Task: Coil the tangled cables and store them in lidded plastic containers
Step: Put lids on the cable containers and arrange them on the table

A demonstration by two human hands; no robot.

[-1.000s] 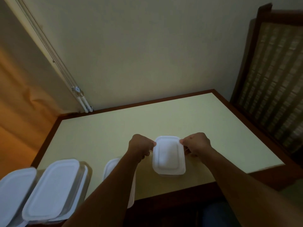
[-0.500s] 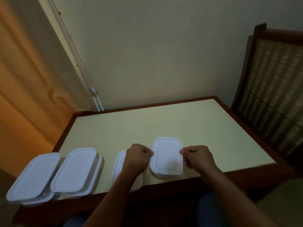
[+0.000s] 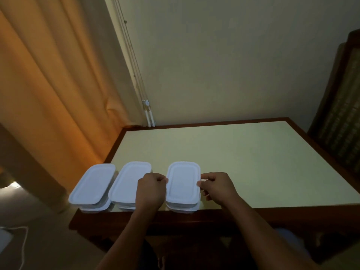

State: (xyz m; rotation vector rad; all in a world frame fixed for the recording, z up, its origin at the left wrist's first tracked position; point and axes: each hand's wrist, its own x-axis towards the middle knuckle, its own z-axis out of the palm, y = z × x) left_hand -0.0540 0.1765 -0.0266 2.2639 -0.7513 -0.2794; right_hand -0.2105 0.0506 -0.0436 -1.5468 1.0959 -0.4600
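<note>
Container (image 3: 183, 182) pinched by left hand (image 3: 151, 190), right hand (image 3: 218, 187), beside neighbouring stack (image 3: 126, 182).

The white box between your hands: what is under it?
A second container lies under the held container, only its near rim showing. Whatever is inside either is covered.

No legible text — anywhere.

Left hand (image 3: 152, 189) and right hand (image 3: 218, 188) hold lidded container (image 3: 183, 182).
</note>
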